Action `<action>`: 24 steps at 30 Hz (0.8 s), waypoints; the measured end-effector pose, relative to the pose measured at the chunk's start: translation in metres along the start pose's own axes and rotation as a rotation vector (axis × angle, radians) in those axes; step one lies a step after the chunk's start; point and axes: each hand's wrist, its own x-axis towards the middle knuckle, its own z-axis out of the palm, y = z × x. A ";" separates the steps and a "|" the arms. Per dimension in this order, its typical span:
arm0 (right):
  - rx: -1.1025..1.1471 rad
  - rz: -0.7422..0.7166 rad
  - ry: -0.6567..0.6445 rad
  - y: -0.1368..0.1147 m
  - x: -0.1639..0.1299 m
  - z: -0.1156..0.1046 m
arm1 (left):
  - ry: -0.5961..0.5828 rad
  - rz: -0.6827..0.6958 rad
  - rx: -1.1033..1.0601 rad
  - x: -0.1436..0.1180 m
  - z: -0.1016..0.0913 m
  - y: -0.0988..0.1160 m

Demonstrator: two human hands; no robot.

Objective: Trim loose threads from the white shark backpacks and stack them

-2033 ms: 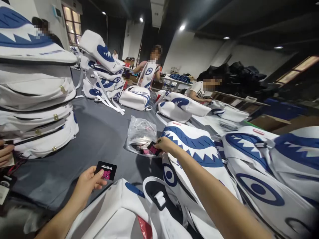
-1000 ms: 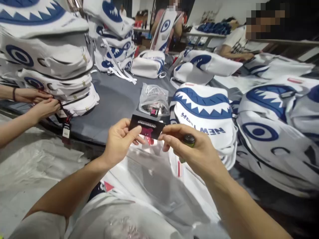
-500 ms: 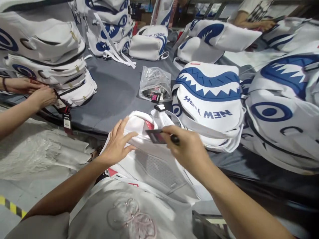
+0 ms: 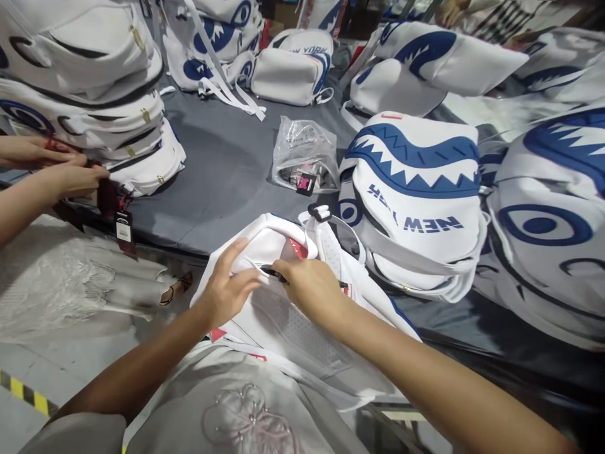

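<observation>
A white backpack (image 4: 326, 353) leans against my front, its mesh back panel facing up and a red label near its top. My left hand (image 4: 230, 284) is closed on the top edge, where a thin white strip shows by the thumb. My right hand (image 4: 314, 290) pinches a small black tag (image 4: 270, 272) at that edge, between the two hands. Most of the tag is hidden by the fingers. Just beyond the right hand a white shoulder strap with a black buckle (image 4: 320, 212) stands up.
A clear plastic bag (image 4: 305, 154) with black tags lies ahead on the grey tabletop (image 4: 212, 164). White-and-blue backpacks (image 4: 416, 183) are piled on the right, more in a stack (image 4: 108, 82) at left. Another person's hands (image 4: 70, 167) hold a tag at far left.
My right hand has moved left and down with the black tag to the backpack's top edge, close to my left hand. My left hand's fingers have closed in. The view has shifted slightly.
</observation>
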 end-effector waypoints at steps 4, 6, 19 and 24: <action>-0.044 -0.022 -0.043 0.001 0.008 0.002 | -0.125 -0.502 -0.043 -0.006 -0.006 -0.009; -0.081 -0.020 -0.067 -0.002 0.006 -0.003 | -0.257 -0.632 -0.091 -0.006 -0.008 -0.011; 0.043 -0.057 0.044 -0.012 0.017 -0.012 | -0.304 -0.735 -0.087 0.000 -0.013 -0.011; 0.023 0.043 0.010 0.002 0.007 0.000 | -0.257 -0.739 -0.050 -0.006 -0.010 -0.011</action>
